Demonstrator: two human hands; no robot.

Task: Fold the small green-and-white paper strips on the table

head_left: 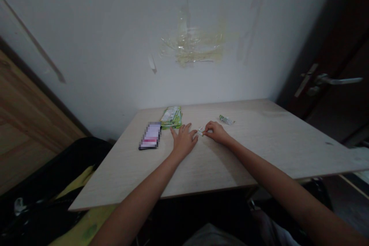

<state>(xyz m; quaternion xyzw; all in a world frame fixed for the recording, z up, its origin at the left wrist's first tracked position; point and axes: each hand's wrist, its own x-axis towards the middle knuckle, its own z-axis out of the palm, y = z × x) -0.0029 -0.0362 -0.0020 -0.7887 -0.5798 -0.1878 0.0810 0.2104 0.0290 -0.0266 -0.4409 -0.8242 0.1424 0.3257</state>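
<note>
A small white-and-green folded wrapper (200,132) lies on the table between my hands; its exact kind is too small to make out. My right hand (216,132) pinches its right end between thumb and fingers. My left hand (183,140) rests on the tabletop with fingers spread, its fingertips at the wrapper's left edge. Just beyond my left fingers sits a stack of flat green-and-white packets (171,117). A rolled green-and-white wrapper (226,120) lies past my right hand, apart from it.
A phone with a blurred screen (150,135) lies left of my left hand on the pale wooden table (196,173). The wall (115,46) with old tape (198,48) rises behind. A dark door with a metal handle (340,80) stands right; a black bag (75,165) is left.
</note>
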